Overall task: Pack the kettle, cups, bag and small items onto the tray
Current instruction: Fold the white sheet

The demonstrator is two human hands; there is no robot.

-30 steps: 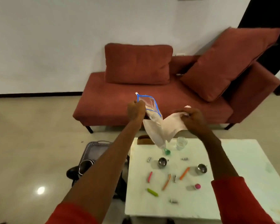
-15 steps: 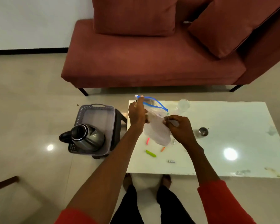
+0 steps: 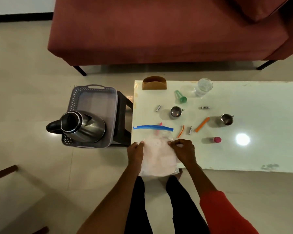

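- pale tiled floor, a red sofa at the far side, and a white low table right in front of my legs.
- my left hand pinches the left edge of the zip bag, fingers curled onto the plastic; i judge it is there to keep the bag from sliding.
- my right hand grips the bag's right edge the same way, fingertips bent down on it, nothing else in the palm.
- between the two hands the bag lies flat on the table's near-left corner, its lower end hanging off the edge over my knees; something pale pink fills it, and the blue zip strip stretches across the far end, away from me. held by both sides like this, it looks ready for flattening or lifting.
- just beyond the zip: a pink clip partly under the bag, an orange clip, a small battery and a longer orange clip, all loose on the table.
- farther out sit two steel cups, a clear glass, a green cap, two more batteries, a pink-topped bottle and a brown holder.
- left of the table, on a dark stool, is the grey tray; the kettle already stands on its near end, leaving the far half free, which i judge is room for the bag, cups and small bits.
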